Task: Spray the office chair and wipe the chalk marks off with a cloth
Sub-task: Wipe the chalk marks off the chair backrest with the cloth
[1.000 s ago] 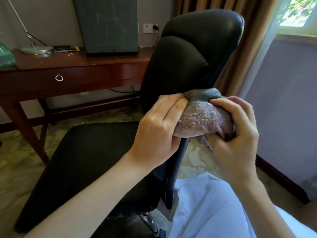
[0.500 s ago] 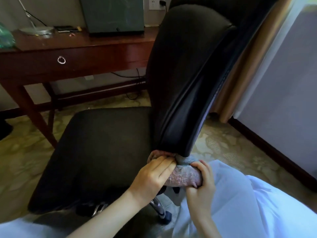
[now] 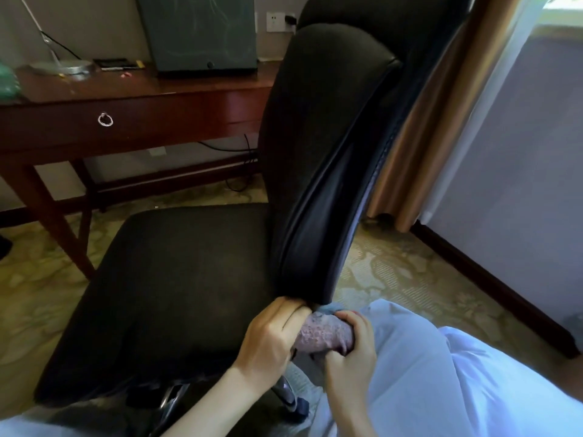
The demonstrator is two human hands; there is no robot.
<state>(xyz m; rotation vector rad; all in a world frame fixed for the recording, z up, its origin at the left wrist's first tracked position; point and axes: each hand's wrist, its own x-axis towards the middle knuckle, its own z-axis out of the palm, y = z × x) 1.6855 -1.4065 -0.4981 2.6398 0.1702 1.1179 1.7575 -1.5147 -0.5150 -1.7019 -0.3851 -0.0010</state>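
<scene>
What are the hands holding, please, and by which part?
Both grip the bunched cloth: left hand at its left end, right hand at its right end.

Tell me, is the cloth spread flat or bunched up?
Bunched up: the cloth is a wadded roll gripped between the left hand and the right hand, under the bottom edge of the chair back.

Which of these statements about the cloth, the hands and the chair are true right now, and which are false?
1. The left hand and right hand both grip the cloth. True.
2. The cloth is at the top of the backrest. False: it is at the backrest's bottom edge.
3. The desk has a drawer with a ring pull. True.
4. A spray bottle lies on the seat. False: no bottle shows on the seat.
</scene>
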